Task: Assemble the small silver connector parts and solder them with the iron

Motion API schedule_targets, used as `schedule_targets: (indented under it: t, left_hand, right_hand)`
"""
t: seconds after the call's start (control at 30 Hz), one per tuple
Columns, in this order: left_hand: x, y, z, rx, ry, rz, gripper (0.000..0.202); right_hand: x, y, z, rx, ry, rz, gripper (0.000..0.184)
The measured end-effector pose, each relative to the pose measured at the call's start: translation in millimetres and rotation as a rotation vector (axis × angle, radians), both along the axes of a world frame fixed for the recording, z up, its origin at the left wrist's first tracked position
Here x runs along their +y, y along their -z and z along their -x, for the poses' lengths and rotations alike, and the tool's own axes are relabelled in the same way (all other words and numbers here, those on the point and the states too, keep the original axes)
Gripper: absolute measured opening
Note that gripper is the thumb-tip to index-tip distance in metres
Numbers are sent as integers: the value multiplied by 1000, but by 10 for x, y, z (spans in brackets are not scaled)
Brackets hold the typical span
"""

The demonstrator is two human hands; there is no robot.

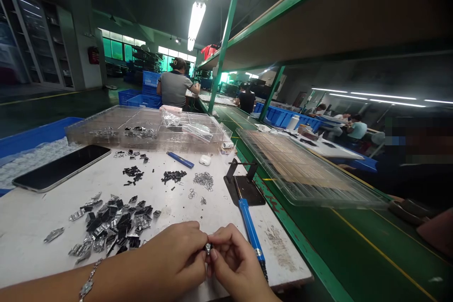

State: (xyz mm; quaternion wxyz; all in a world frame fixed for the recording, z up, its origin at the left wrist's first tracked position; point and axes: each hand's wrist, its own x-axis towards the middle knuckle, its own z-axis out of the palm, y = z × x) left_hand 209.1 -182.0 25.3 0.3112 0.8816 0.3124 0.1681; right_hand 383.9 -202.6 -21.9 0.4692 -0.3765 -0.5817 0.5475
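Note:
Both my hands meet at the near edge of a white work board [35,217]. My left hand [180,255] and my right hand [233,264] have their fingers pinched together on one small metal clip part [208,247] held between them. A bracelet shows on my left wrist. Just left of my hands lies a heap of silver and black clip parts [113,226]. Smaller piles of black pieces [173,177] and tiny springs [204,180] lie farther back. A blue-handled tool [251,229] rests right beside my right hand.
A phone [62,167] lies at the left. Clear compartment boxes [141,127] stand at the back, a clear tray [304,170] on the green conveyor [354,255] to the right. A blue pen [180,160] and white earbud case [204,160] lie mid-board. Other people sit farther down the line.

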Motion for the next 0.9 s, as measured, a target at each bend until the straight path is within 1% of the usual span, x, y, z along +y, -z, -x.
schedule_targets:
  t: [0.17,0.4,0.57,0.77,0.9]
  left_hand:
    - [6,-27,-8,-31,8,71,19]
    - [19,22,-29,18,-6,2,18]
    - [24,0,-29,32,31,-52,14]
    - [27,6,-12,44,37,-88,18]
    - [13,-5,-18,45,57,-84,18]
  right_hand:
    - [9,11,-9,70,-45,21,34]
    - [21,68,-24,41,6,-62,29]
    - [38,67,-29,28,21,-80,21]
    - [12,-6,-19,35,20,-51,25]
    - [-8,-16,-28,17,29,-42,29]
